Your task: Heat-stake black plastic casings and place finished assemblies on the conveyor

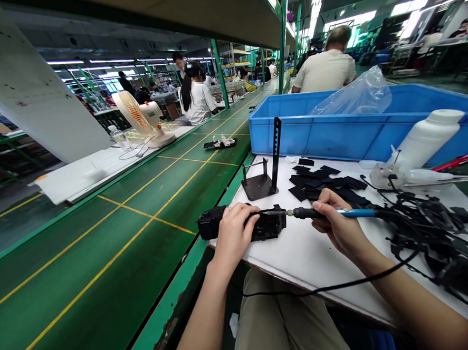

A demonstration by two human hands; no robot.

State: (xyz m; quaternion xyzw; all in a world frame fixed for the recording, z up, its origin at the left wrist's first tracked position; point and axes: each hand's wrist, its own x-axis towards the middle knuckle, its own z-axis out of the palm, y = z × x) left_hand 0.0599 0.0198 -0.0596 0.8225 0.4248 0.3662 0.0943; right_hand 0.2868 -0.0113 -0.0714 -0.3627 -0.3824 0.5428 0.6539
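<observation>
Two hands are mid-work, left hand (234, 229) clamped over the black device (210, 224) at the edge of the surface (280, 257), right hand (339, 229) pinching the corded tool (305, 213) at it, work looking unfinished.

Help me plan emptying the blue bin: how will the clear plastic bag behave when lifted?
The clear plastic bag should be floppy, since its film bunches in loose creases. It is probably light, being thin enough to see through. Its folds might drag on the blue bin.
</observation>
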